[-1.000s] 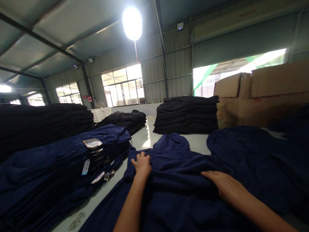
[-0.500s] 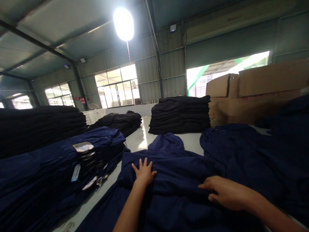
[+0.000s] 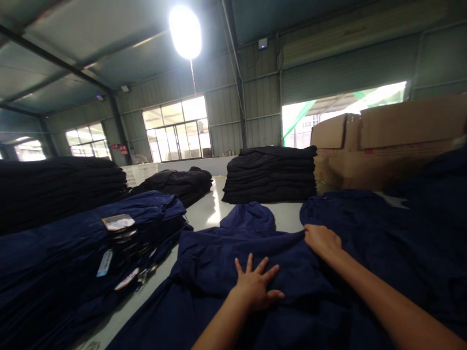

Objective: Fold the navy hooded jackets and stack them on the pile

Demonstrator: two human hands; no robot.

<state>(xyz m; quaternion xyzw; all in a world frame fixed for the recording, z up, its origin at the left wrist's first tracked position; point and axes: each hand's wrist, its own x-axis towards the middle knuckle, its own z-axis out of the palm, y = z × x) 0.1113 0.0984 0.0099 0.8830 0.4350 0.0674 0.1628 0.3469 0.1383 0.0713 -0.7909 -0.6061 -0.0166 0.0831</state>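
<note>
A navy hooded jacket (image 3: 215,272) lies spread on the pale table (image 3: 209,211), its hood (image 3: 248,217) pointing away from me. My left hand (image 3: 254,287) rests flat on the middle of the jacket with the fingers spread. At the jacket's far right corner, near the shoulder, my right hand (image 3: 323,240) is closed, gripping the fabric edge. The lower part of the jacket runs out of view towards me.
On the left lies a stack of navy garments (image 3: 73,243) with paper tags (image 3: 118,222). Black folded garments (image 3: 270,175) are piled at the back. More navy garments (image 3: 394,243) lie on the right, before large cardboard boxes (image 3: 394,146).
My left hand has slid right and nearer to me across the jacket, fingers still spread. My right hand has moved away from me to the far right corner and closed on the fabric.
</note>
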